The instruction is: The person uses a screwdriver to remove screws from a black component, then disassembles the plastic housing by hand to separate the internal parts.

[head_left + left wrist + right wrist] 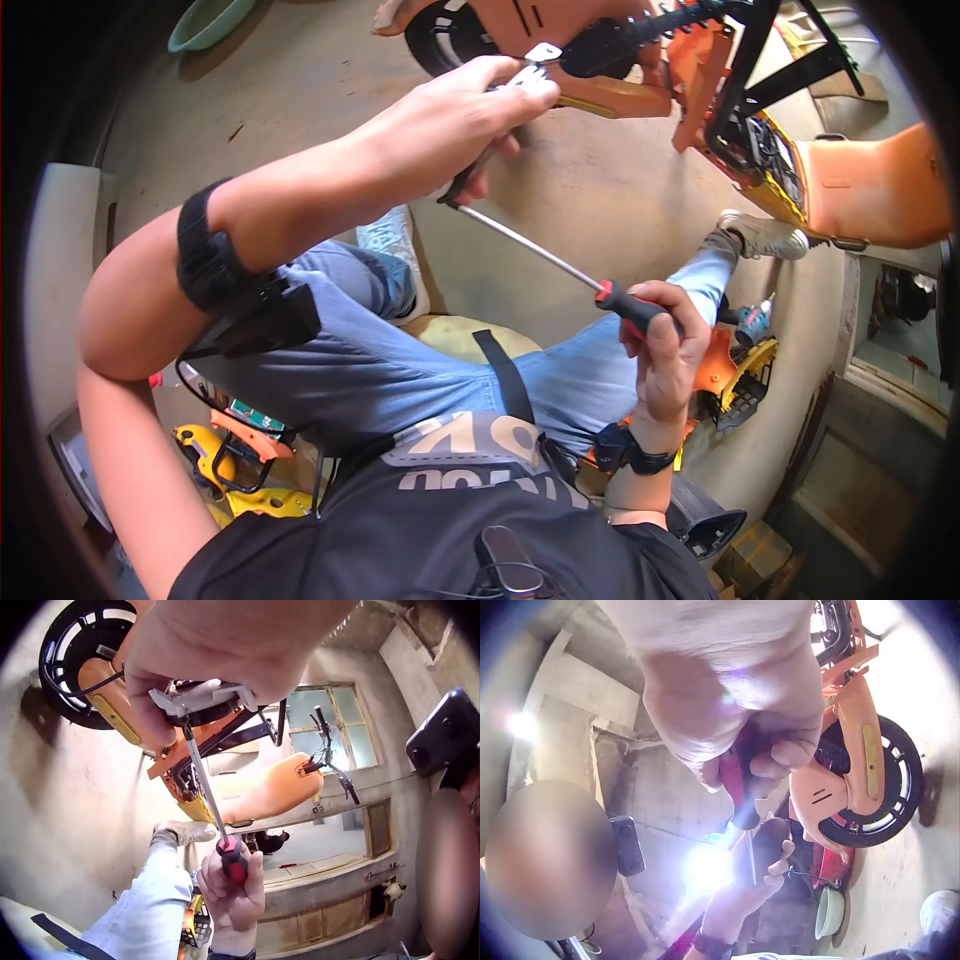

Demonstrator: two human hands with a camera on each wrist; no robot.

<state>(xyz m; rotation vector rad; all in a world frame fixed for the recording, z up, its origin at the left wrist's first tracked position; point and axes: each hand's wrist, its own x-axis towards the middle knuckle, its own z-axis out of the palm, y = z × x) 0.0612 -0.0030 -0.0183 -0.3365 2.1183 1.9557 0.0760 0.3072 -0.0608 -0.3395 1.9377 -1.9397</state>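
Observation:
My right hand [668, 365] grips the black and red handle of a screwdriver [545, 252] in front of my lap. The steel shaft slants up and left, its tip at a dark part beneath my left hand [470, 110]. That raised left hand holds a small piece with a pale grey, bracket-like body [202, 700] and a dark underside. Fingers cover much of it, so I cannot tell its kind. In the right wrist view, the screwdriver handle [739, 780] lies between thumb and curled fingers.
An orange electric bike [590, 60] with a black wheel stands ahead. A pale green basin [212, 24] is at the back left. Right of my leg lie a teal power drill [755, 322] and orange and yellow body panels [740, 380]. More yellow parts [205, 455] lie at left.

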